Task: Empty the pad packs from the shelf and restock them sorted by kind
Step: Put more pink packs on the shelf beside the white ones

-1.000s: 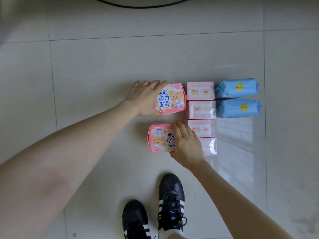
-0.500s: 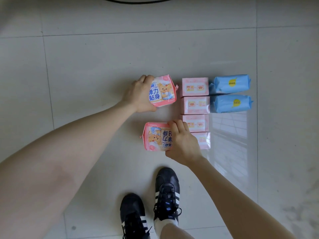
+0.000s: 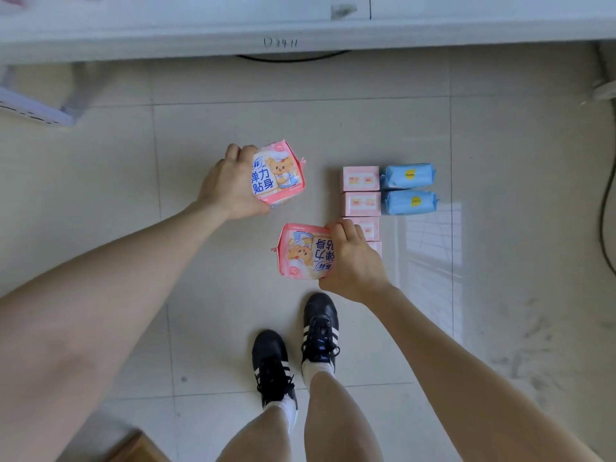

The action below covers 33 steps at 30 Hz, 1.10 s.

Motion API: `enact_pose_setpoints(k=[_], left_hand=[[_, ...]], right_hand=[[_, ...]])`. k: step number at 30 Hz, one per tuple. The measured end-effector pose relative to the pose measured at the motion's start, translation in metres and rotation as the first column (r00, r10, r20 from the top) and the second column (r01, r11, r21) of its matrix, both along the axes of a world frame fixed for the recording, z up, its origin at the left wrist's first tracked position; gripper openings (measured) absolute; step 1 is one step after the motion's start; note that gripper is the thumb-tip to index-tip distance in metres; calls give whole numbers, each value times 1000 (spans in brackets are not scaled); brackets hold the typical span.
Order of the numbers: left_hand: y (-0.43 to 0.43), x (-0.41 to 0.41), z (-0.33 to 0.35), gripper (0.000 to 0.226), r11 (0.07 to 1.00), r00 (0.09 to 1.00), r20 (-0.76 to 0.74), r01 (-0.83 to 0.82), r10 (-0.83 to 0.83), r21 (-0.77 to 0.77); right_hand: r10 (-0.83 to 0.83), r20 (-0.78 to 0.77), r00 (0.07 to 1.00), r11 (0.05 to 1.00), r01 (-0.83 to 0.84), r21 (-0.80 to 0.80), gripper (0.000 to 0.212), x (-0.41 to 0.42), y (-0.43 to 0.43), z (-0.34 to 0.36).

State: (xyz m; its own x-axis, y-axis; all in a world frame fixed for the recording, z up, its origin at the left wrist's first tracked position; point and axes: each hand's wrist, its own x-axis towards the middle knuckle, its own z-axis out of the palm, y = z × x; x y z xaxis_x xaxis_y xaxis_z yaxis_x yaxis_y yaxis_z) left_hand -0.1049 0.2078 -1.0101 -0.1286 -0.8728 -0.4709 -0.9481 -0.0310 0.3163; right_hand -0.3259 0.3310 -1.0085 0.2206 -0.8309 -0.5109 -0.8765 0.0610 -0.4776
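Observation:
My left hand [image 3: 230, 186] grips a pink pad pack printed with a bear [image 3: 280, 175], held up off the tiled floor. My right hand [image 3: 353, 265] grips a second bear pack [image 3: 300, 251], turned upside down, also raised. On the floor to the right, a column of small pale pink packs [image 3: 361, 179] lies next to two blue packs [image 3: 408, 175]. My right hand hides part of the lower pink packs. The white shelf edge [image 3: 300, 38] runs along the top.
My two black shoes [image 3: 296, 345] stand just below the packs. A black cable [image 3: 605, 208] runs down the right side. A shelf leg and rail [image 3: 50, 108] sit at the upper left. A brown box corner [image 3: 140, 448] shows at the bottom left.
Both hands have lifted their bear packs off the floor and away from the pink column. The view has tilted up, so the shelf edge now shows.

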Motion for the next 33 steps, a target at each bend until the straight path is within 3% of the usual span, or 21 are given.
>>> enact_pose_setpoints(k=[18,29,33], left_hand=[[3,71,344,97,995,999,-50,10,-15,-99],[19,116,555,58,962,985,-108,103,-134,-254],[27,134,626,63,963,983,-146,70,-111,-261]], right_hand=[[9,48,999,996,-4,-89,91,6,-55,320],[84,130,988,980,-58,-191,72,28,-73,527],[85,209,974,978,-41,-206,69,34,-71,600]])
